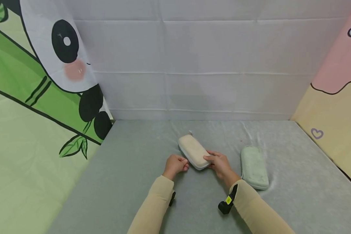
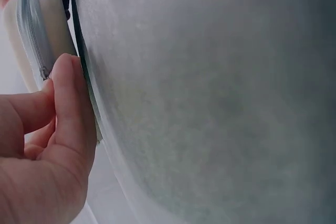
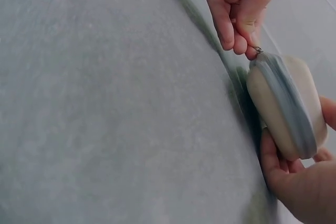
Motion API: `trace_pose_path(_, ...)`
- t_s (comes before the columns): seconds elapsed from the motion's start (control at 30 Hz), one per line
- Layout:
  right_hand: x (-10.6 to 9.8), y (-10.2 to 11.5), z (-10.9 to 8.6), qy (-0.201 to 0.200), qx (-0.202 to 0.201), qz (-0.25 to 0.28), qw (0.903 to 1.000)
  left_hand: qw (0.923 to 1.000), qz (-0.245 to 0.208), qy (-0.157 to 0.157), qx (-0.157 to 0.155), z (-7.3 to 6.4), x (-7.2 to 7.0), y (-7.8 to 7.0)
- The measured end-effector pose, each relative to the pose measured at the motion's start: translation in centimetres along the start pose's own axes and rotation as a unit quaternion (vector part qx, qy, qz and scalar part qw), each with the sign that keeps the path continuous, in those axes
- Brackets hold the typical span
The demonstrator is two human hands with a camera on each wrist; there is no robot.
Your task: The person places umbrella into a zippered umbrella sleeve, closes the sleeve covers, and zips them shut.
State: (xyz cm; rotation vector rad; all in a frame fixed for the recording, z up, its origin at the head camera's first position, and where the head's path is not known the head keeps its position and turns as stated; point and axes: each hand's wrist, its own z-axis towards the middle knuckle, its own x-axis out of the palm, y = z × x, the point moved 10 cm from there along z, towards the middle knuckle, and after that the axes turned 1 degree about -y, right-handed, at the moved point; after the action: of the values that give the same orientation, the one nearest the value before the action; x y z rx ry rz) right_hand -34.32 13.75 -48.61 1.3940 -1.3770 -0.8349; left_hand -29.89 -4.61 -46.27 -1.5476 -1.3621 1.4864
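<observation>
A cream zip case [image 1: 193, 150] with a grey zipper band lies tilted on the grey cloth in front of me. My right hand [image 1: 221, 164] grips its near right end, thumb on top and fingers beneath. At the case's left side, my left hand [image 1: 176, 165] pinches the small zipper pull [image 3: 258, 49] between thumb and forefinger. The left wrist view shows the zipper [image 2: 32, 30] running along the side of the case, its teeth closed along the part that shows. To the right of my right hand lies a pale green case [image 1: 254, 167], apart from both hands.
Grey cloth [image 1: 128, 152] covers the table. Behind it stands a white creased backdrop [image 1: 204, 65]. A printed panda panel [image 1: 23, 143] flanks the left side, and a pink and yellow panel [image 1: 333, 113] the right.
</observation>
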Motion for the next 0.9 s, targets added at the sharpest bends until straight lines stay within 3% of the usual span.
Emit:
trace_pose_path(0.3,0.6,0.4,0.0,0.040,0.006,0.032,0.9987,0.9999,-0.010,0.003,0.007,-0.1,-0.8,0.3)
trace_pose_path(0.6,0.5,1.4,0.4,0.042,-0.037,-0.042,0.9975,0.9985,0.023,0.042,0.027,-1.3,0.7,0.0)
trace_pose_path(0.7,0.3,1.7,0.4,0.019,-0.047,-0.063,0.9967,0.9981,0.025,0.044,0.036,-1.7,0.9,-0.2)
trace_pose_path(0.9,-1.0,2.3,0.2,-0.086,-0.062,-0.038,0.9936,0.9975,0.025,0.034,0.057,-2.0,1.1,-0.9)
